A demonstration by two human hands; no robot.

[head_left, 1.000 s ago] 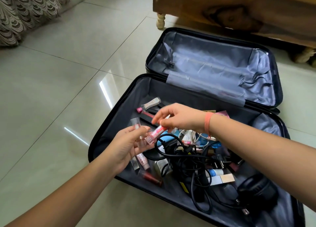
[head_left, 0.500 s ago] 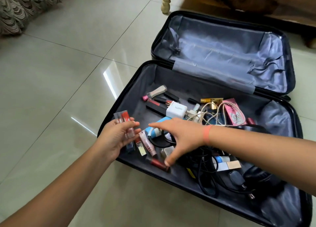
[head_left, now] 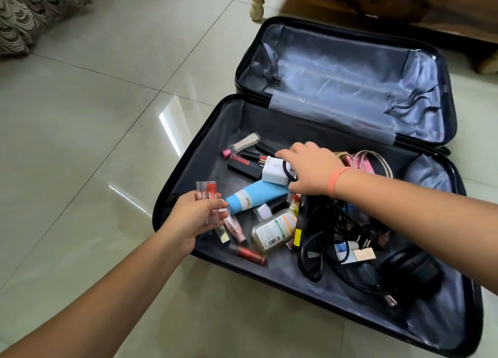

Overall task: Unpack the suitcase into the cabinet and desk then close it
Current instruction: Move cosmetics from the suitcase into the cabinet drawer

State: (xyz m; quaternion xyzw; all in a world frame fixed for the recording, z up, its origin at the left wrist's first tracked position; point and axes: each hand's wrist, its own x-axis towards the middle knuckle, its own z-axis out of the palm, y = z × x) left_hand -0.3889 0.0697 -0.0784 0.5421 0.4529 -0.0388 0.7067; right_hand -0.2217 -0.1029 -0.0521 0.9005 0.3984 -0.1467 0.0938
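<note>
Head view: suitcase (head_left: 215,131) lies open on floor (head_left: 80,142), near half holding charger (head_left: 273,173), cables (head_left: 323,222), misc. cosmetics. L hand (head_left: 192,217) grips tubes (head_left: 207,193) at near-left rim. R hand (head_left: 310,169) curves over charger; grip vs. touch: cannot tell. Step, est.: gathering small items, early stage. Next move req.: firm pinch, charger lifted clear of cables, then carry to desk.

Two forearms (head_left: 107,290) in view, both uncovered from the frame edge down to the left hand (head_left: 194,217) and the right hand (head_left: 310,169). One worn item noted: a narrow, plain salmon-pink band (head_left: 335,181) round the right wrist, sitting snug just behind the hand.
</note>
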